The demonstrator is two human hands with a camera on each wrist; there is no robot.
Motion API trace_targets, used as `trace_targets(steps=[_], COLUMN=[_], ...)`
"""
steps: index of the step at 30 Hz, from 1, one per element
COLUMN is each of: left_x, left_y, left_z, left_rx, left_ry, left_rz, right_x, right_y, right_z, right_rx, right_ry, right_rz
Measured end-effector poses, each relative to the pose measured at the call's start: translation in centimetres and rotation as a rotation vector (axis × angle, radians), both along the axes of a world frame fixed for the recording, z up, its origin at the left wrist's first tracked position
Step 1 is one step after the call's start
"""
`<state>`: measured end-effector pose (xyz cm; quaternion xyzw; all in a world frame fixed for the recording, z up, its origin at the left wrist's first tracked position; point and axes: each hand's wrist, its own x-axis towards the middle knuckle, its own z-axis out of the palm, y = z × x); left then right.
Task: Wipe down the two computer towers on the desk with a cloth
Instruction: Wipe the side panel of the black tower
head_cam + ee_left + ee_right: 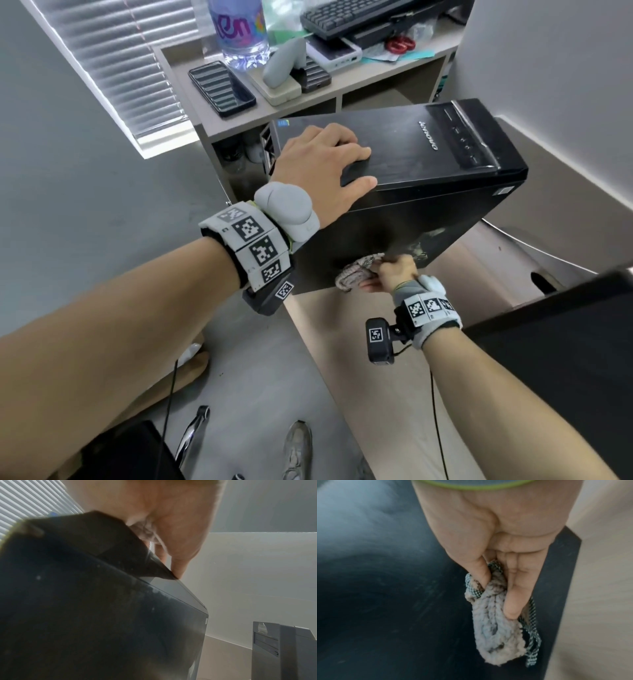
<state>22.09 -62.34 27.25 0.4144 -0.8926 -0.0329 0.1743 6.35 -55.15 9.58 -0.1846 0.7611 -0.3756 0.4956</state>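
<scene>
A black computer tower [428,154] stands on the beige desk [370,394], tilted in the head view. My left hand [325,168] lies flat on its top, fingers spread, thumb near the edge; the left wrist view shows the thumb [178,566] touching the top edge of the tower [85,601]. My right hand [394,274] pinches a crumpled grey-and-checked cloth [356,274] low against the tower's dusty side panel [385,588]. Thumb and fingers [515,595] clamp the cloth [496,635]. A second tower [565,359] stands at the right, its front [283,649] showing drive bays.
Behind the tower is a shelf unit [376,92] carrying a phone [221,87], a water bottle [239,31], a keyboard [352,17] and red-handled scissors [399,44]. A white wall [548,51] stands at the right. Grey floor [102,171] and a shoe [296,448] lie to the left and below.
</scene>
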Motion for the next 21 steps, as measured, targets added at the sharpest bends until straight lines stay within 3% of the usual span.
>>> trace_targets(steps=[13, 21], left_x=[1.5, 1.8], left_y=[-0.8, -1.0], left_z=[-0.3, 0.3], left_rx=[-0.051, -0.013], left_ry=[0.018, 0.063], left_rz=[-0.056, -0.056], right_x=[0.4, 4.0], right_y=[0.0, -0.4], right_z=[0.0, 4.2], right_rx=[0.008, -0.166], right_ry=[0.000, -0.148], right_rz=[0.028, 0.163])
